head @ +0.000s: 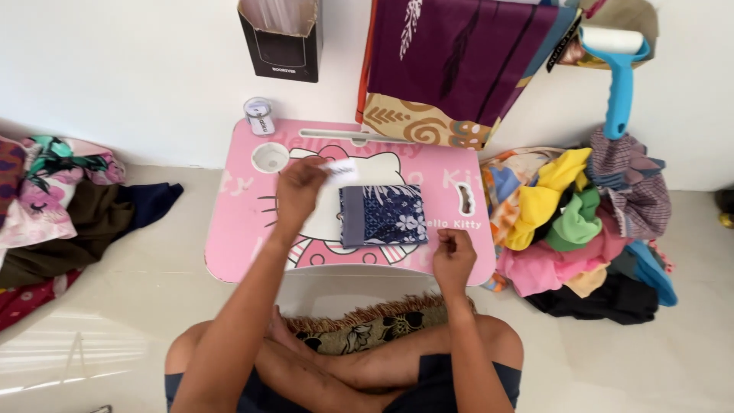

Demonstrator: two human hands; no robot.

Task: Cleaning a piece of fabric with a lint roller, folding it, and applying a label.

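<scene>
Left hand [300,186] pinching a small white slip [339,167] above a folded blue floral cloth [382,215] on the pink worktop [237,229], right hand [453,256] loosely curled beside; the slip is probably best laid flat.

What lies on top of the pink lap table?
On the pink table lies a folded blue floral cloth. The left hand holds a white slip above it. The print beneath the cloth is covered.

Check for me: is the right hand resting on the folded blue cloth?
No, the right hand sits closed at the pink table's front edge, apart from the folded blue cloth.
</scene>
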